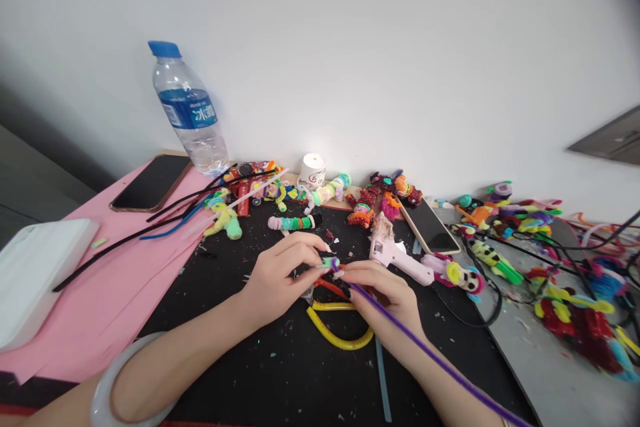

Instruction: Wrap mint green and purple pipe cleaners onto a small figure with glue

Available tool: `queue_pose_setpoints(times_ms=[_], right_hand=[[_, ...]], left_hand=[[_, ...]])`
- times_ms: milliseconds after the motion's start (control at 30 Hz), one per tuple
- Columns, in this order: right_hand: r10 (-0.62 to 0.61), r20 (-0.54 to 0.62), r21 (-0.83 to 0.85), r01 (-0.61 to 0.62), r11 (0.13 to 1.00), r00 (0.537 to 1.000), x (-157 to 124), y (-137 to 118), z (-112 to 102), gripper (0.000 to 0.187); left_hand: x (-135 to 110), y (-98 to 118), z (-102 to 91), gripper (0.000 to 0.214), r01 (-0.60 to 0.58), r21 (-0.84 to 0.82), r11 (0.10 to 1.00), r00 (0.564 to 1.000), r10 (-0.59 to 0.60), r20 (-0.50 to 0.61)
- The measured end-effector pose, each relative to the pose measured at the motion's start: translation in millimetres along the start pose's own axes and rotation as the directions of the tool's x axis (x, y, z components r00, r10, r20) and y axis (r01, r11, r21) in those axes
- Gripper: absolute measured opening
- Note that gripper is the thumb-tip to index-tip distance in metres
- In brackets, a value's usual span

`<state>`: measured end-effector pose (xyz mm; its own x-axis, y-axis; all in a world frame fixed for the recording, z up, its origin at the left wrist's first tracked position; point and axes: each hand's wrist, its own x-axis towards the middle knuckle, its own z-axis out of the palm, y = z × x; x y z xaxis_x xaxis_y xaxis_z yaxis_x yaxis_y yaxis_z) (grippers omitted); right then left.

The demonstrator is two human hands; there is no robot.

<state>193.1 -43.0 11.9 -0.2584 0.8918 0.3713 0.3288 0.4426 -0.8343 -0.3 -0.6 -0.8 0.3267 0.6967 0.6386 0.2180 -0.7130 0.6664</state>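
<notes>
Left hand [287, 273] pinching a small green roll [327, 261], right hand [385, 300] pinching a purple pipe cleaner [425, 345] curling round it, both hands' fingertips nearly closed, hovering over a black mat [270, 373], glue gun [407, 263] lying nearby.

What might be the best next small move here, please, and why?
Perhaps wind the purple pipe cleaner further around the light-green piece: the left hand holds that piece, purple lies across its end, and a long loose length trails past the right hand.
</notes>
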Motion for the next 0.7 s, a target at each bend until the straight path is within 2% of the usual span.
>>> queue_pose_setpoints(times_ms=[67,167,400,567,700], right_hand=[[0.024,0.002,0.047,-0.024,0.999,1.000,0.0,1.3,-0.1,0.029],[0.066,-0.003,0.106,-0.065,0.992,0.998,-0.5,3.1,0.0,0.029],[0.125,-0.016,0.175,-0.120,0.977,0.992,-0.9,4.7,0.6,0.026],[0.183,-0.020,0.214,-0.174,0.961,0.983,-2.1,8.1,2.5,0.021],[0.204,-0.069,0.217,-0.185,0.959,0.976,-2.0,7.2,2.5,0.023]], left_hand=[[-0.1,0.3,-0.8,0.014,-0.091,0.014,0.996,0.996,0.091,-0.001],[-0.6,0.5,-0.4,0.015,-0.137,0.017,0.990,0.991,0.136,0.015],[-0.7,3.9,-0.4,0.013,-0.003,0.025,1.000,0.998,0.001,0.067],[0.5,5.0,0.1,0.013,0.046,-0.012,0.999,0.995,-0.045,0.087],[1.1,6.1,0.5,0.012,0.097,-0.044,0.994,0.993,-0.094,0.074]])
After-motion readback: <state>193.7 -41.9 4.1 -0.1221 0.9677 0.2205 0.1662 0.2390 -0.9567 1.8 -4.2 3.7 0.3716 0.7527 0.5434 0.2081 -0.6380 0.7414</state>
